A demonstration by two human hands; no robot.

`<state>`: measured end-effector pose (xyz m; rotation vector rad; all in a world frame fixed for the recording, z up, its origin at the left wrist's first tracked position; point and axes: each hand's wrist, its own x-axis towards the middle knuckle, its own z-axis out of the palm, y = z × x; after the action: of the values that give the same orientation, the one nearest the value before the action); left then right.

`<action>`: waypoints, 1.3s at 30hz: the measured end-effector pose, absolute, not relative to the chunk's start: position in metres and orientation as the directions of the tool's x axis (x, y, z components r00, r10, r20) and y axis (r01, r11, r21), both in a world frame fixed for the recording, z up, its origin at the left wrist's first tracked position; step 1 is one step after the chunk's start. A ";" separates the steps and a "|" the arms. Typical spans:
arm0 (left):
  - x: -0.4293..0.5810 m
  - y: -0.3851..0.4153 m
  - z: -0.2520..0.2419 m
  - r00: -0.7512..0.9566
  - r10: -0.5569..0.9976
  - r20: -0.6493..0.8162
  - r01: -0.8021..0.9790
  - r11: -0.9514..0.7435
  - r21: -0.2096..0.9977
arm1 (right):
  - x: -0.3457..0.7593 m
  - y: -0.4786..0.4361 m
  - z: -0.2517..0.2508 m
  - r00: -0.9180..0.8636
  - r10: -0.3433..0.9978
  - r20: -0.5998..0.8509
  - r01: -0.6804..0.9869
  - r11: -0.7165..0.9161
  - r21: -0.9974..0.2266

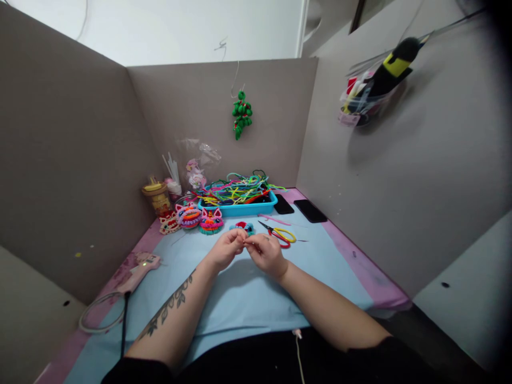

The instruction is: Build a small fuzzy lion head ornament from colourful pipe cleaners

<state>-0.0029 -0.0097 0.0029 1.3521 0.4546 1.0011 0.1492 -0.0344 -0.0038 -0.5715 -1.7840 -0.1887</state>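
My left hand (229,248) and my right hand (265,254) meet over the middle of the blue cloth, fingertips pinched together. Whatever lies between the fingers is too small to make out. Just behind them is a small blue and red fuzzy piece (242,228), partly covered by my fingers. Scissors (280,234) with one red and one yellow handle lie beside my right hand, blades pointing up and left. Left of the hands, behind them, sit several fuzzy animal-head pieces, among them a pink and orange one (211,221) with a small horn.
A blue tray (238,209) of colourful fuzzy stems stands at the back, with two dark phones (310,211) to its right. A pink glue gun (140,271) with a cable lies at the left. Grey partitions (224,117) enclose the table; a green ornament (241,116) hangs there.
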 end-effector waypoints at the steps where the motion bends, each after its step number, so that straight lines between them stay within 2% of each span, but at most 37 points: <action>1: -0.004 -0.009 0.003 0.530 0.802 0.276 -0.318 -0.113 0.941 | 0.149 -0.034 -0.004 -0.188 0.279 0.942 0.475 0.865 -0.161; 10: -0.005 -0.007 0.005 0.460 0.812 0.360 -0.233 -0.281 0.931 | 0.153 -0.031 -0.003 -0.257 0.247 0.934 0.541 0.838 -0.072; 21: 0.009 -0.012 0.001 0.329 0.909 0.256 -0.292 -0.160 0.943 | 0.155 -0.026 -0.005 -0.246 0.263 0.933 0.610 0.790 -0.062; 28: 0.026 -0.026 0.005 0.257 0.958 0.128 -0.470 0.009 0.882 | 0.156 -0.026 -0.002 -0.250 0.248 0.936 0.649 0.760 -0.029; 39: 0.030 -0.028 0.007 0.291 0.954 0.068 -0.522 0.099 0.847 | 0.154 -0.022 -0.001 -0.199 0.337 0.920 0.608 0.779 -0.155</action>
<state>0.0300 -0.0275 0.0068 0.9116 0.5920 1.1912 0.1536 -0.0224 -0.0010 -0.7310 -1.8076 -0.2893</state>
